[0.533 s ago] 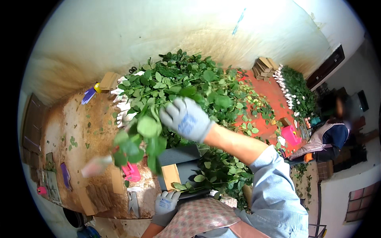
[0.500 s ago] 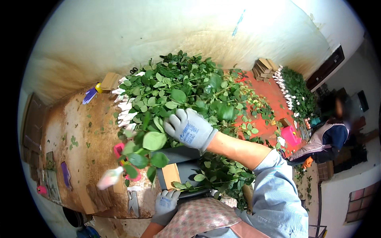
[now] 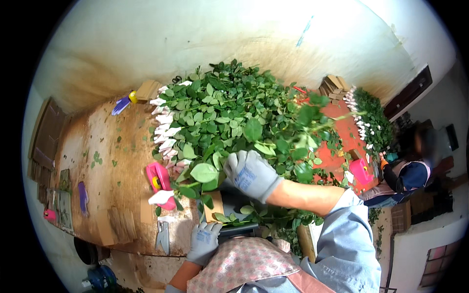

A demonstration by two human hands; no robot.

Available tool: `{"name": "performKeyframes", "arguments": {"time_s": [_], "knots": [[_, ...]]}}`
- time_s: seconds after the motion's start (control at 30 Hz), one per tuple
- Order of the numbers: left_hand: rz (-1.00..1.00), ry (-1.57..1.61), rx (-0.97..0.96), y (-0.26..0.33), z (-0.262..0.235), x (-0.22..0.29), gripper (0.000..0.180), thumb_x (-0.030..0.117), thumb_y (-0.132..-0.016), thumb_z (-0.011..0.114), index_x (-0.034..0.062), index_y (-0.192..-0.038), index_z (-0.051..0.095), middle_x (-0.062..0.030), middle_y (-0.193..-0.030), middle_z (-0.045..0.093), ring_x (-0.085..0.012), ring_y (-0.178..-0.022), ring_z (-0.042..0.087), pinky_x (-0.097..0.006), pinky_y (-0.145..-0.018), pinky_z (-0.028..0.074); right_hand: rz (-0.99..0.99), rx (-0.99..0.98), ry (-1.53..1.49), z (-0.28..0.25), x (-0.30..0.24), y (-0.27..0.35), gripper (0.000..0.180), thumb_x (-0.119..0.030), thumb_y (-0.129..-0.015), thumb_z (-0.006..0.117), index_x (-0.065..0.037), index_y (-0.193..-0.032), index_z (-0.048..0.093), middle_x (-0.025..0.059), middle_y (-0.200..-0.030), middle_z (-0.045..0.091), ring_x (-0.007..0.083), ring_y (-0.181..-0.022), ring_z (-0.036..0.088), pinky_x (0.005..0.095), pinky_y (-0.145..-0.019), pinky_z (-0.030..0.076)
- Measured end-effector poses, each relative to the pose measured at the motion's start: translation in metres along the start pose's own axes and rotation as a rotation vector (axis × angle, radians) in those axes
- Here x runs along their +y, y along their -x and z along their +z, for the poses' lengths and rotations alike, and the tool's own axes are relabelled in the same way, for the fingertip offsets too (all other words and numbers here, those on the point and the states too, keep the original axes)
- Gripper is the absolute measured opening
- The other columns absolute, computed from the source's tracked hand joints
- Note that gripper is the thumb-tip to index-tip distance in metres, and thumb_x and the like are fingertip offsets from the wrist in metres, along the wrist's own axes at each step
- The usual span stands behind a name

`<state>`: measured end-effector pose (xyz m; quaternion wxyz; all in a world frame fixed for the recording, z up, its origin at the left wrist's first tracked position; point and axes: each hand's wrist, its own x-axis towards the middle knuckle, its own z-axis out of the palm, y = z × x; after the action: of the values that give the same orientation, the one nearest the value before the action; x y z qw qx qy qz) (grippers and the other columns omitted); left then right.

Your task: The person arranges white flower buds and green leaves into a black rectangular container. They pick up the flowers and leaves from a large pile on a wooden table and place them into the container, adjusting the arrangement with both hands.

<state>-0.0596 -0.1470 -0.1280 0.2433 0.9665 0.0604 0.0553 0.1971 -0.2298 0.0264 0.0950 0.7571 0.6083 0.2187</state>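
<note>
My right hand [image 3: 251, 176], in a grey work glove, is closed round a leafy rose stem above a dark tray [image 3: 233, 195]. The rose's pale bud [image 3: 161, 197] points to the lower left, and blurred leaves and stem run up to the right. My left hand [image 3: 204, 241], also grey-gloved, is closed at the tray's near edge, fingertips against a piece of cardboard [image 3: 213, 206] and a leafy sprig. What it grips is hidden. Behind the tray lies a large heap of roses [image 3: 220, 107], their white-wrapped heads facing left.
A pink tape dispenser [image 3: 160, 181] and a grey stapler [image 3: 163, 238] lie left of the tray. Farther left are cardboard pieces [image 3: 117, 225] and purple gloves [image 3: 83, 198]. At right, a co-worker [image 3: 408, 176] stands by another rose pile [image 3: 373, 117] and a second pink dispenser [image 3: 360, 171].
My right hand has moved slightly right and down, and the rose bud has swung up and right. My left hand stays near the tray edge. The co-worker's orange-gloved hand has risen toward the far roses.
</note>
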Motion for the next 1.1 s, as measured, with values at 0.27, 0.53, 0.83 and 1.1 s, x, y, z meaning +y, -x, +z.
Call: {"name": "performKeyframes", "arguments": {"time_s": [0.27, 0.53, 0.83, 1.1], "knots": [[-0.027, -0.043, -0.010, 0.001, -0.005, 0.006, 0.039, 0.012, -0.083, 0.057, 0.0094, -0.121, 0.068, -0.0060, -0.110, 0.070, -0.0264, -0.099, 0.059, -0.044, -0.085, 0.043, 0.005, -0.755, -0.285, 0.027, -0.006, 0.117, 0.022, -0.019, -0.091, 0.060, -0.011, -0.110, 0.068, 0.0159, -0.106, 0.067, 0.0345, -0.091, 0.070, 0.0451, -0.072, 0.054], [-0.030, -0.051, -0.073, 0.001, -0.002, -0.001, 0.040, 0.010, -0.081, 0.060, 0.0096, -0.120, 0.067, -0.0070, -0.114, 0.071, -0.0247, -0.096, 0.061, -0.040, -0.082, 0.044, 0.197, -0.845, -0.035, 0.061, -0.029, 0.133, 0.023, -0.025, -0.096, 0.059, -0.007, -0.106, 0.069, 0.0114, -0.103, 0.068, 0.0269, -0.096, 0.069, 0.0414, -0.079, 0.056], [0.009, -0.080, -0.031, -0.006, 0.002, -0.002, 0.035, 0.012, -0.082, 0.060, 0.0108, -0.116, 0.069, -0.0049, -0.113, 0.072, -0.0225, -0.092, 0.061, -0.039, -0.077, 0.045, 0.094, -0.310, -0.630, 0.092, -0.114, 0.047, 0.029, -0.021, -0.093, 0.061, -0.007, -0.118, 0.060, 0.0115, -0.099, 0.065, 0.0277, -0.086, 0.069, 0.0400, -0.068, 0.056], [-0.025, -0.010, -0.046, -0.010, -0.010, 0.002, 0.029, 0.018, -0.085, 0.071, 0.0105, -0.113, 0.072, -0.0080, -0.112, 0.072, -0.0259, -0.098, 0.063, -0.039, -0.085, 0.050, -0.208, -0.463, -0.750, 0.118, -0.126, 0.058, 0.033, -0.019, -0.096, 0.054, -0.009, -0.128, 0.060, 0.0148, -0.106, 0.070, 0.0272, -0.086, 0.074, 0.0392, -0.066, 0.058]]}}
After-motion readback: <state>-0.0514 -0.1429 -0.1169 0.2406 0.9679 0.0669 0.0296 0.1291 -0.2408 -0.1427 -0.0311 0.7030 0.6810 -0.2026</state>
